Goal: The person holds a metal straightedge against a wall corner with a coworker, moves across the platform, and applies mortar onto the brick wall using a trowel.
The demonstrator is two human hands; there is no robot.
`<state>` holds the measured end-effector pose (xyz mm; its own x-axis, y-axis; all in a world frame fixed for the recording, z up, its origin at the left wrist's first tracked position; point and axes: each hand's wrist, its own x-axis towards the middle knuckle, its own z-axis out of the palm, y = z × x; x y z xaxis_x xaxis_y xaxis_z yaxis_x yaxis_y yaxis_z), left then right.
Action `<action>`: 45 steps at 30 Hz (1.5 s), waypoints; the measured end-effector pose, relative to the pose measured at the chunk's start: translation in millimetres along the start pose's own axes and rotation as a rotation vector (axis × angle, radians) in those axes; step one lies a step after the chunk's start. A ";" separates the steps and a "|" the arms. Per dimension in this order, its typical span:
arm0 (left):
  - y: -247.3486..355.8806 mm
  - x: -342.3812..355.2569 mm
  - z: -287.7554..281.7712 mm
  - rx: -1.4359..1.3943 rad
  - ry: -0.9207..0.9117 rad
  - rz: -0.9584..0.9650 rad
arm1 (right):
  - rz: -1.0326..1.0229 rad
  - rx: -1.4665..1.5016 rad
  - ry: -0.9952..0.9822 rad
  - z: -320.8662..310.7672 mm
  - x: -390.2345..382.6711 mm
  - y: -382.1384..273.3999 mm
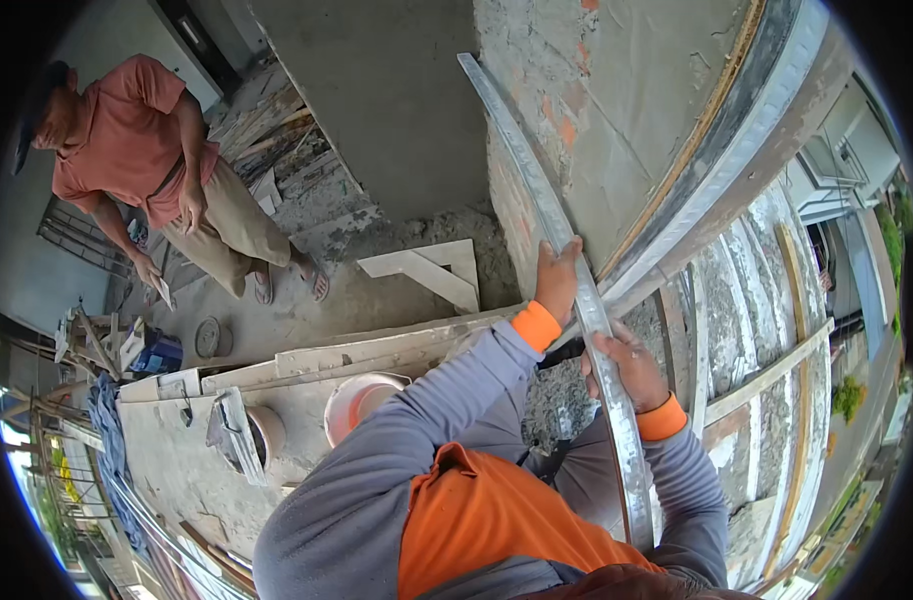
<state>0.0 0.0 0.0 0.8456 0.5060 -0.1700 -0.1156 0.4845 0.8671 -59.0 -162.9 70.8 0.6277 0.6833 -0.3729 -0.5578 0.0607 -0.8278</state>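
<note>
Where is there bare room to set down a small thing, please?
The floor looks bare between the other person's sandals and the white board. The stained platform also has a bare patch between the blue cloth and the brown bucket. Crowded: the left hand and right hand both grip the long metal bar beside the wall.

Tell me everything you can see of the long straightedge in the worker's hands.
The straightedge is a long, narrow, silvery bar, apparently metal, with pale smears on its face. It slants from beside the partly plastered wall down toward the picture's lower edge. The left hand holds it near mid-length, the right hand lower down. Whether it touches the wall isn't clear.
</note>
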 end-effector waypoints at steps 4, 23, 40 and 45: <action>-1.3 -2.6 8.0 -0.022 -0.002 -0.004 | 0.001 -0.019 0.000 -4.9 -4.5 -4.1; 2.7 -3.0 5.4 -0.036 0.012 0.007 | 0.003 -0.013 0.016 -1.0 -2.1 1.3; 0.2 -3.0 5.2 -0.056 0.015 0.014 | 0.008 0.004 0.036 2.3 -1.9 0.8; 1.4 -3.1 5.7 -0.079 -0.005 0.015 | -0.002 -0.024 0.046 2.9 -2.0 -0.3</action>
<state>0.2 -4.9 4.4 0.8461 0.5102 -0.1543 -0.1690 0.5313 0.8302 -61.7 -162.2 73.1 0.6536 0.6486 -0.3900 -0.5435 0.0437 -0.8383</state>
